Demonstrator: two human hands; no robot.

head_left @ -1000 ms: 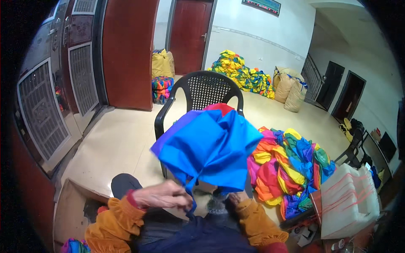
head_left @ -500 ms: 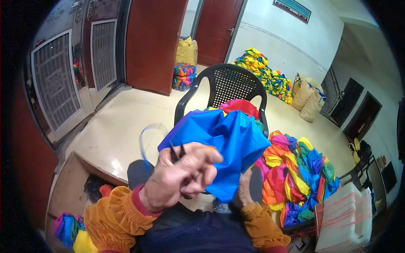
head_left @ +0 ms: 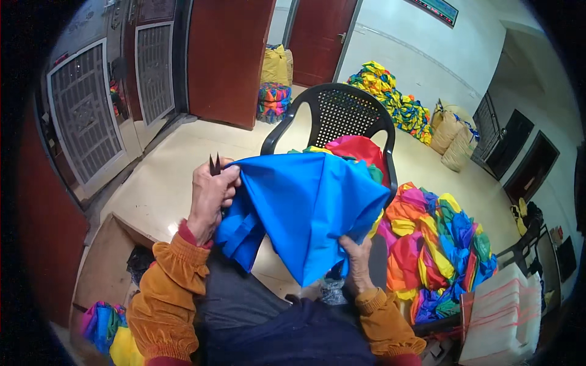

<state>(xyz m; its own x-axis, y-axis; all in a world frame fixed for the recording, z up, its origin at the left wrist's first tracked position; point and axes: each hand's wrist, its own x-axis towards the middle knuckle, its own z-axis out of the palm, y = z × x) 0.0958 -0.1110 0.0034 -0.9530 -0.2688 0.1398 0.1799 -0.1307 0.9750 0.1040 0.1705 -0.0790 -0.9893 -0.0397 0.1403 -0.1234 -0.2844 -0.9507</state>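
A piece of blue fabric (head_left: 299, 204) is stretched between my two hands above my lap. My left hand (head_left: 212, 192) pinches its upper left corner, and small dark thread snips (head_left: 215, 165) stick up out of the same closed hand. The lower right edge of the fabric is in my right hand (head_left: 358, 259), thumb on top and fingers hidden behind the cloth. Beyond it, red, yellow and green fabric (head_left: 360, 151) lies on the seat of a black plastic chair (head_left: 342, 113).
A big heap of multicoloured fabric (head_left: 430, 256) lies right of the chair, by a white foam box (head_left: 503, 314). An open cardboard box (head_left: 110, 256) is at left. Against the far wall are a colourful pile (head_left: 390, 100) and stuffed sacks (head_left: 455, 143).
My left hand has moved left and taken hold of the fabric's corner, spreading it flatter. The blue strip beside that hand no longer shows there. The view has shifted slightly.
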